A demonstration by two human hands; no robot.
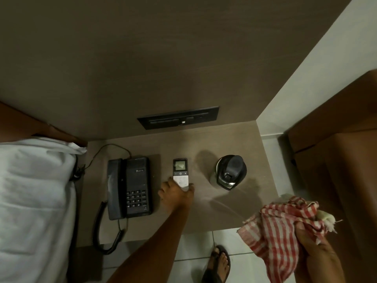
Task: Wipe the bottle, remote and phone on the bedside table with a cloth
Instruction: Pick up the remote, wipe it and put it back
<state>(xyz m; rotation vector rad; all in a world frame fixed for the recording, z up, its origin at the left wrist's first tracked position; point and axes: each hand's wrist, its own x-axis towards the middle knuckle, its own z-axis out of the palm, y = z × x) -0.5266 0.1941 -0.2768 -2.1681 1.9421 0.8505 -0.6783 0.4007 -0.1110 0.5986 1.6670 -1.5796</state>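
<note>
Now I am closing my left hand (177, 192) around the remote (180, 174) to lift it toward the cloth (279, 227), which my right hand (314, 252) is gripping, bunched for wiping.

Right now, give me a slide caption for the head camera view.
Left hand grips the remote between phone and bottle; right hand holds the checked cloth.

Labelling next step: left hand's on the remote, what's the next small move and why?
Probably lift the remote toward the cloth: the left hand has its fingers around the remote's near end on the table, while the right hand holds the cloth off to the side.
</note>
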